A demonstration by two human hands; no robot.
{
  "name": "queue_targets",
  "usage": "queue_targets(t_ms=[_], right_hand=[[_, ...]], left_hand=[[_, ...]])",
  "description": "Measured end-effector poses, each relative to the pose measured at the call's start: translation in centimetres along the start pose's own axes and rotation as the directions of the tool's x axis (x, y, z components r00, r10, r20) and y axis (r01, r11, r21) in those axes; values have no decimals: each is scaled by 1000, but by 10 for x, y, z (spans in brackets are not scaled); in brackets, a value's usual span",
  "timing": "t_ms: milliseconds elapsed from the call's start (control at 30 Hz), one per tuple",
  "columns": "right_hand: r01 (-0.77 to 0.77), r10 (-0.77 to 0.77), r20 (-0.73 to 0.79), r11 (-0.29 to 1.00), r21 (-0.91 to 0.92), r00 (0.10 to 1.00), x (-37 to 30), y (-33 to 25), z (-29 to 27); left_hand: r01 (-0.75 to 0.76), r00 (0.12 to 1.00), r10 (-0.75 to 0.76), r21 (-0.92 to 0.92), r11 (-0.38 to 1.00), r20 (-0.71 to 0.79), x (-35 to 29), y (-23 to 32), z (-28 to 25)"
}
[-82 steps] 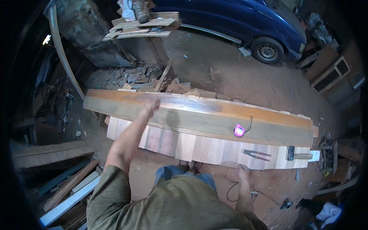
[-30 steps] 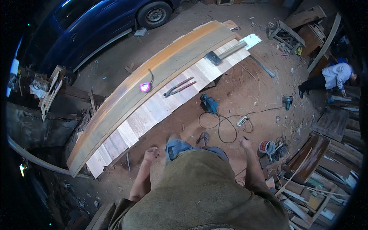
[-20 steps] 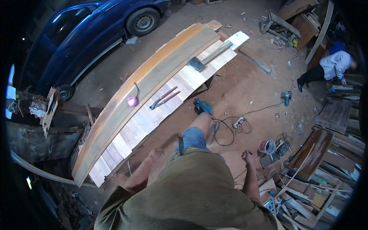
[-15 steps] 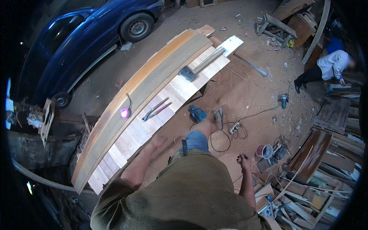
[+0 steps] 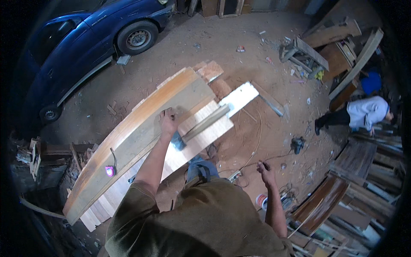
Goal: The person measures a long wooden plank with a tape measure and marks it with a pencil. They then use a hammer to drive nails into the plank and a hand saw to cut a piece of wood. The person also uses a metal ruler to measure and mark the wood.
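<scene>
My left hand (image 5: 168,121) is over the long curved board (image 5: 145,122), fingers loosely bent and apart, with nothing visible in them. Whether it touches the wood I cannot tell. Just beside its wrist lies a wooden-handled hammer (image 5: 205,123), its blue-grey head partly behind my forearm. Farther left on the board sits a pink tape measure (image 5: 110,171). My left arm mostly covers the red-handled pincers. Out to the right, away from the bench, my right hand (image 5: 266,174) is closed with something small and dark at the fingers, too small to name.
A blue car (image 5: 92,38) stands at the far left. A person in a pale shirt (image 5: 367,112) is at the right, near stacked planks (image 5: 361,165). On the floor are a power tool (image 5: 297,144), cables, a bucket (image 5: 261,200) and a wooden trestle (image 5: 306,58).
My left hand has risen from beside the bench to over the board. The view has shifted, bringing the bench's far end nearer. My right hand stays off to the right.
</scene>
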State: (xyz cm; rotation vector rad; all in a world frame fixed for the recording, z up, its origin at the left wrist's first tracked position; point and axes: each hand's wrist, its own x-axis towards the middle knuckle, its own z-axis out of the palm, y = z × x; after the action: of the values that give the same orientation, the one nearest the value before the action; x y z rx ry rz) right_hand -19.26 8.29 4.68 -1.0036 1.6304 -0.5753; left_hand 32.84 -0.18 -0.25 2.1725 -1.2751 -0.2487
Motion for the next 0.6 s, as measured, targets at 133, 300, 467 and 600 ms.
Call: queue_targets(t_ms=[133, 300, 467, 600], right_hand=[[6, -2, -83, 999, 44, 997, 65, -60, -18], [-86, 87, 33, 996, -22, 996, 116, -85, -14], [-28, 75, 229, 979, -204, 970, 175, -118, -3], [187, -68, 351, 931, -315, 934, 252, -143, 15]], left_hand=[[152, 988, -147, 264, 953, -40, 20, 2, 22], [215, 971, -240, 381, 899, 18, 19, 7, 31], [188, 982, -179, 235, 954, -60, 19, 18, 33], [293, 956, -281, 244, 924, -84, 16, 24, 42]])
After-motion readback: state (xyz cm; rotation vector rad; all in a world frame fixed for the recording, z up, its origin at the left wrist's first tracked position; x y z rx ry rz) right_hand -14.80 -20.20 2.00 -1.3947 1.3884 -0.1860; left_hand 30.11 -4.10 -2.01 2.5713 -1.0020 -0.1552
